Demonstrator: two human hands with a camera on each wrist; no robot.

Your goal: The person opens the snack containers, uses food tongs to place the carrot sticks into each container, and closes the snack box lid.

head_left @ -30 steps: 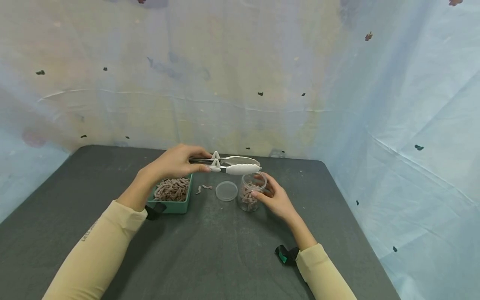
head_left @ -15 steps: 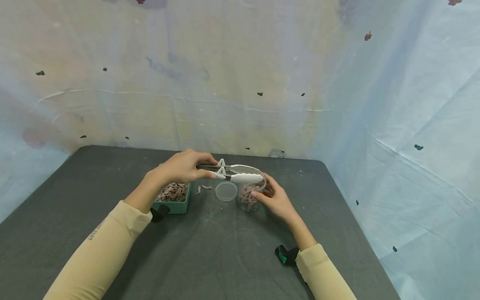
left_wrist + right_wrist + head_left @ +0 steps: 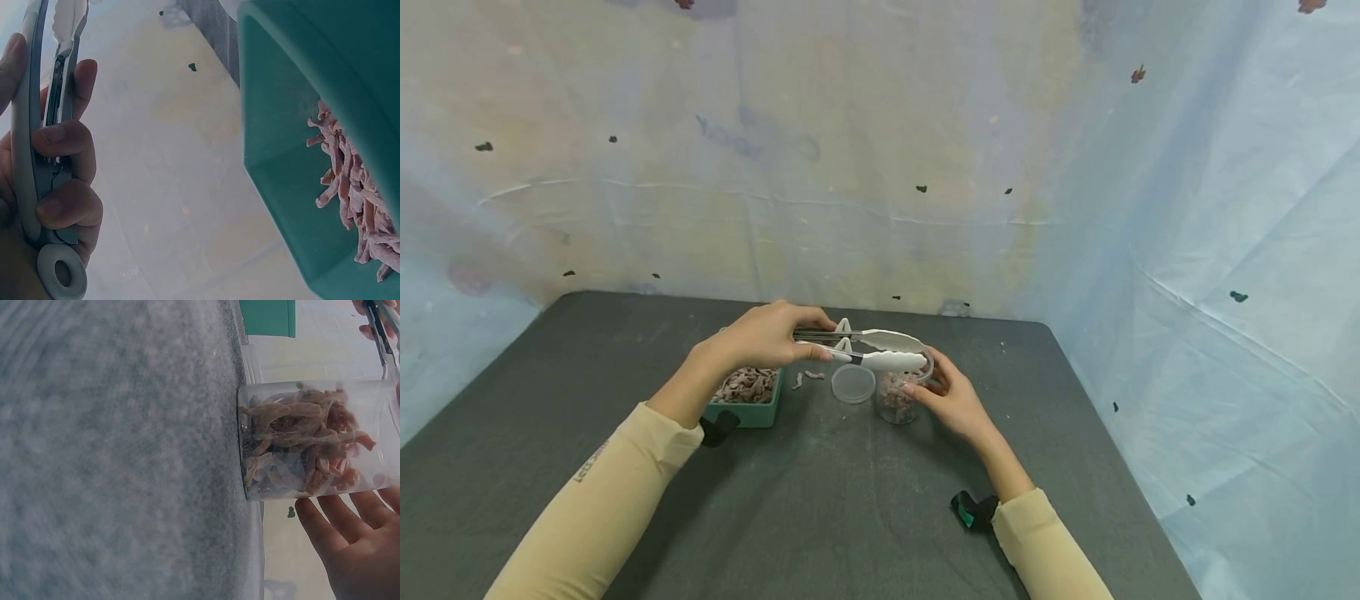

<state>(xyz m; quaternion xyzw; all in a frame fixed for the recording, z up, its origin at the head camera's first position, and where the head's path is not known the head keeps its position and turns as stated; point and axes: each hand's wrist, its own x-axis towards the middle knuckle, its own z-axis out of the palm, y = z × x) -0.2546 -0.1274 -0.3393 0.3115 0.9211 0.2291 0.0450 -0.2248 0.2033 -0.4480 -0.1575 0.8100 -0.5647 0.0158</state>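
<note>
My left hand [image 3: 760, 335] grips a pair of metal tongs with white scalloped tips [image 3: 891, 361] across the mouth of a clear plastic jar [image 3: 891, 410]. In the left wrist view, fingers curl round the handles of the tongs [image 3: 25, 156]. The jar stands upright on the table, part filled with pinkish-brown strips [image 3: 312, 440]. My right hand [image 3: 957, 404] holds it from the right, thumb in front and fingers behind. The tips of the tongs overlap the jar's rim in the head view. Below my left wrist is a green container [image 3: 752, 415] with many similar strips [image 3: 747, 385].
A round clear lid [image 3: 853, 384] lies on the dark table [image 3: 835, 517] between container and jar. Two loose strips [image 3: 806, 378] lie beside the container. A patterned sheet [image 3: 820, 167] hangs behind the table and at its right.
My left hand has moved right and slightly down, bringing the tongs' tips lower over the jar's mouth. Over the last half second it has barely moved. My right hand keeps still on the jar.
</note>
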